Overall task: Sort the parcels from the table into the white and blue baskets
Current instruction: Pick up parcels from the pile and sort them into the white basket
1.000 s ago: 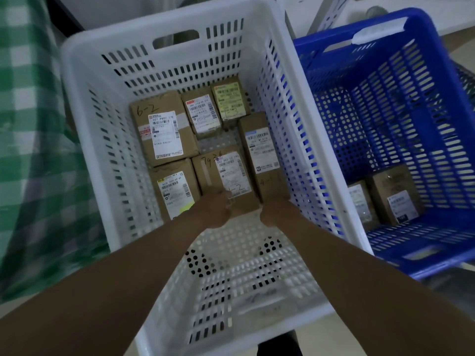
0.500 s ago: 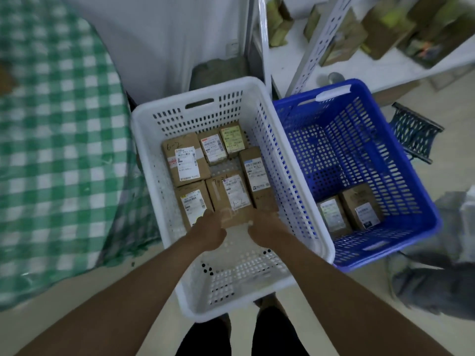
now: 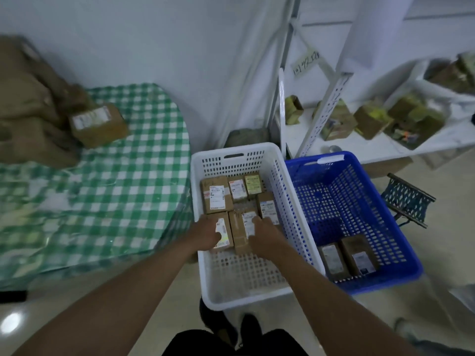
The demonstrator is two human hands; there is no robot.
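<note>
The white basket (image 3: 246, 298) stands on the floor in front of me with several brown labelled parcels in its far half. My left hand (image 3: 205, 233) hovers over the front left parcel (image 3: 222, 233), fingers loosely curled and holding nothing. My right hand (image 3: 267, 236) is beside it with relaxed fingers over the front middle parcel (image 3: 240, 233), which lies flat between my hands. The blue basket (image 3: 385, 283) on the right holds two parcels (image 3: 347, 256). More parcels, a labelled box (image 3: 99, 124) and brown bags (image 3: 28, 111), lie on the green checked table (image 3: 128, 191) at left.
A white shelf (image 3: 359, 147) with several small boxes stands behind the blue basket. A small dark stool (image 3: 408, 199) sits right of the blue basket. My feet are at the white basket's near edge. Someone's shoe shows at the lower right.
The view has risen and pulled back from the white basket. My hands have let go of the front middle parcel, which now lies in the basket, and they have lifted slightly.
</note>
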